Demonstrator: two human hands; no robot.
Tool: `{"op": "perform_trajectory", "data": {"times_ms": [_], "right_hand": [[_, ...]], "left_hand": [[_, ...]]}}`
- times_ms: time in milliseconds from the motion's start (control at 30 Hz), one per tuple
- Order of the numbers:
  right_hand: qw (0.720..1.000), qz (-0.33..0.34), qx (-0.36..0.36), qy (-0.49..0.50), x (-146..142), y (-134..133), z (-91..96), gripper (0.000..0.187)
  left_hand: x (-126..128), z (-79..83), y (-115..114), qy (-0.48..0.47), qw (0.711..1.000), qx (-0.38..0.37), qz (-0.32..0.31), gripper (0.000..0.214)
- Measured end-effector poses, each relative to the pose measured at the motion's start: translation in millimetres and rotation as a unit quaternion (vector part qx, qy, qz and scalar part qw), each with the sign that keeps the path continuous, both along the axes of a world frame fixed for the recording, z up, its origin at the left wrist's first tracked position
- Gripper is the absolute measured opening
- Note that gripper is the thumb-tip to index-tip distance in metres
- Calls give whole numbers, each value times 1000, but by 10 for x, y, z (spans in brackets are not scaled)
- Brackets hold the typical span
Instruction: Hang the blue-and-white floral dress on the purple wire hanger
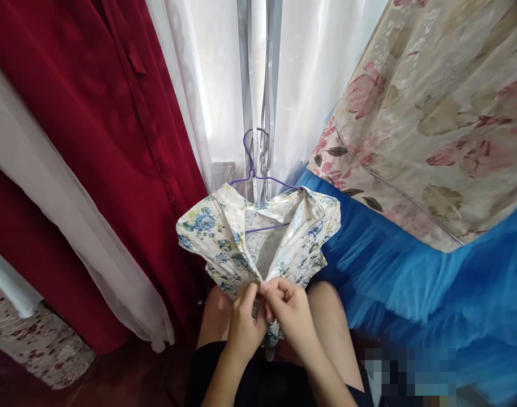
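A small white blouse with a blue flower print hangs on a purple wire hanger in front of me. My left hand and my right hand meet at the blouse's front opening, just below the collar. Both hands pinch the two front edges of the cloth together, fingers curled. The lower part of the blouse is hidden behind my hands. My knees show beneath them.
A dark red curtain and a sheer white curtain hang at left and centre. A blue tulle skirt and a beige floral fabric fill the right. The hanger hooks on a metal window fitting.
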State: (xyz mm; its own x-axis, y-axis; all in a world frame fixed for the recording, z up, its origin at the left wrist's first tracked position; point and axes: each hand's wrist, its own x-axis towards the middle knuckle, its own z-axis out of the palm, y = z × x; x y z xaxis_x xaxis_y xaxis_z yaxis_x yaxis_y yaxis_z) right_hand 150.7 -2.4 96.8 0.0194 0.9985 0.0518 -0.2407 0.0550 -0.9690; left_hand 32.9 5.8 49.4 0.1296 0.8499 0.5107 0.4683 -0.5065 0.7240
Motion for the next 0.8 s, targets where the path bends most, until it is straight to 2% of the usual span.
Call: {"op": "perform_trajectory", "data": {"times_ms": [133, 267, 333, 433, 533, 600, 633, 733, 800], "right_hand": [[999, -11, 38, 12, 117, 455, 529, 33], [994, -32, 92, 57, 92, 933, 1085, 28], [993, -31, 100, 48, 56, 1054, 1228, 27], [990, -38, 133, 15, 28, 1052, 1236, 25], [982, -60, 180, -9, 33, 929, 1141, 22], [978, -58, 199, -25, 40, 846, 1115, 22], [977, -53, 206, -32, 43, 815, 1121, 23], [972, -34, 227, -49, 57, 784, 1174, 27], [969, -30, 233, -72, 74, 826, 1177, 27]], "left_hand": [[-21, 116, 35, 103, 994, -10, -38, 12], [-44, 137, 160, 245, 967, -2, -64, 16], [-79, 132, 247, 281, 956, 5, -80, 19], [-181, 231, 379, 265, 958, 4, -113, 16], [-289, 582, 516, 119, 989, 46, -77, 19], [-320, 935, 623, 11, 994, 103, -27, 30], [-318, 1121, 679, -13, 991, 133, -21, 36], [-248, 1586, 825, 37, 977, 205, -39, 28], [-180, 1767, 872, 75, 966, 244, -36, 22]]}}
